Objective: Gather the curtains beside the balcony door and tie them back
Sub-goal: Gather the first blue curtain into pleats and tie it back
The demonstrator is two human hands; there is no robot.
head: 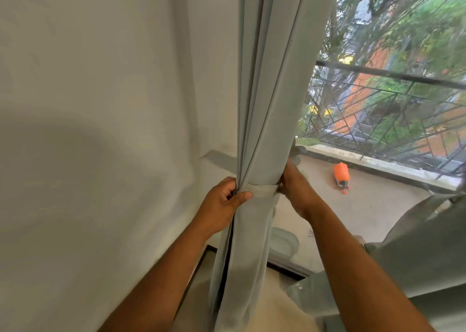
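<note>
A pale grey-green curtain [267, 99] hangs bunched into a narrow column beside the balcony door. A matching fabric tie-back band [262, 190] wraps across the bunch at its waist. My left hand [224, 200] pinches the left end of the band and the curtain's edge between thumb and curled fingers. My right hand [293, 182] grips the right side of the bunch where the band goes round it; its fingertips are hidden behind the fabric.
A plain white wall [100, 129] fills the left. Through the glass lies the balcony floor with an orange spray bottle [341, 176] and a dark metal railing [393, 99]. The dark door frame [287, 268] runs along the floor. A grey garment [416, 256] is at lower right.
</note>
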